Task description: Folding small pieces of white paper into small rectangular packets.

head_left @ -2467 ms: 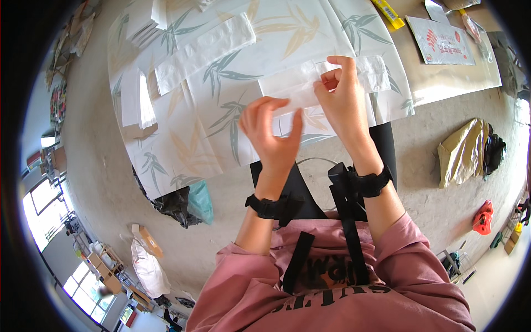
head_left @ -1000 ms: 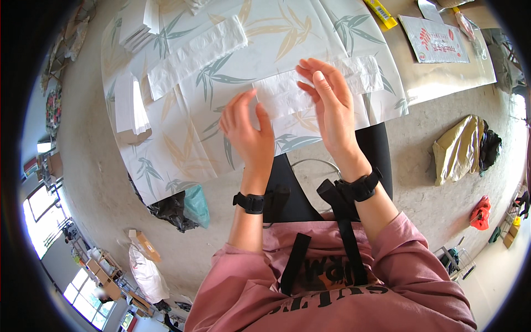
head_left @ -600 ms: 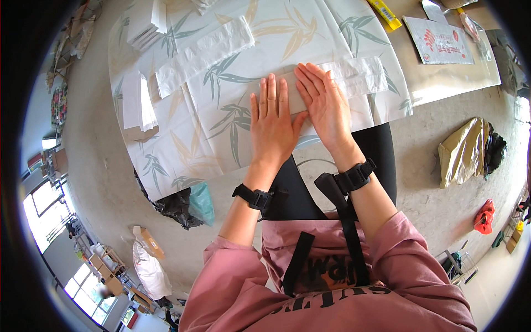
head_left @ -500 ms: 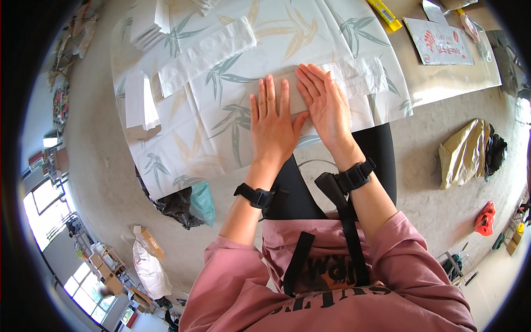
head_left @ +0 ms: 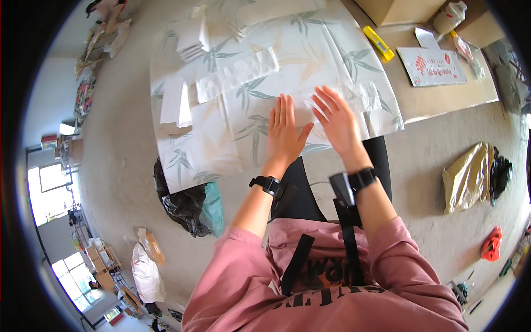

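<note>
On the leaf-printed tablecloth (head_left: 243, 110), near its front edge, both hands lie flat and open, left hand (head_left: 285, 135) and right hand (head_left: 336, 119) pressing a folded white fabric piece (head_left: 362, 97), grasping nothing

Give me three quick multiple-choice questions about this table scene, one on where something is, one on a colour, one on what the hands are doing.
1. Where does the yellow utility knife lie?
A. beyond the hands, toward the table's far right
B. on the floor
C. in the left hand

2. What colour are the person's sleeves?
A. blue
B. pink
C. black

3. How are the hands?
A. clenched
B. open and flat
C. gripping a box

Answers: 1 A, it rests on the bare tabletop beside the leaf-print cloth. 2 B, both sleeves are pink. 3 B, the left hand and right hand lie spread on white folded material.
</note>
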### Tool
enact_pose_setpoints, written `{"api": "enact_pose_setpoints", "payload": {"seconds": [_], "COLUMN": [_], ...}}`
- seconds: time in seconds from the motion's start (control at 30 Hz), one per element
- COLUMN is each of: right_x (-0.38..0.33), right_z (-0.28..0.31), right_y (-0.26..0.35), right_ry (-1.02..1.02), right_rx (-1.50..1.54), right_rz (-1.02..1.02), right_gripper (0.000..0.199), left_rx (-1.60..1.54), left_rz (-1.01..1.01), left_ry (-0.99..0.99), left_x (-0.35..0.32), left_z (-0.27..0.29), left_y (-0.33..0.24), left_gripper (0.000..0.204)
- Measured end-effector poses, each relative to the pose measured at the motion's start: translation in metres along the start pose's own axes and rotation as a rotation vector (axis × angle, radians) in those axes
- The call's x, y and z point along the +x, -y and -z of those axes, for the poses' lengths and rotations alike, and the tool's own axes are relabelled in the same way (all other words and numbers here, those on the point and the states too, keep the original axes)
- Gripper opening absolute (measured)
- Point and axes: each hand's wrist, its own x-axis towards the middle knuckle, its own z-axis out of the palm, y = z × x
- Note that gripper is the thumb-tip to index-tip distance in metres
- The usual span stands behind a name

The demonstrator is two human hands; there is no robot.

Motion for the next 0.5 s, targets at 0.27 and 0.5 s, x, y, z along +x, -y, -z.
{"api": "enact_pose_setpoints", "payload": {"seconds": [0.27,0.5], "right_x": [-0.131,-0.185], "right_z": [0.033,0.067], "right_y": [0.120,0.115], "right_ry": [0.151,0.025], "right_rx": [-0.634,-0.749], "right_rz": [-0.429,-0.687], "right_gripper": [0.032,0.030], "left_rx": [-0.438,-0.219], "left_rz": [0.239,0.150], "left_ry": [-0.441,-0.160], "left_x": [0.017,0.093], "left_z": [0.034,0.049], "left_y": [0.064,0.080], "left_gripper": [0.024,0.015]}}
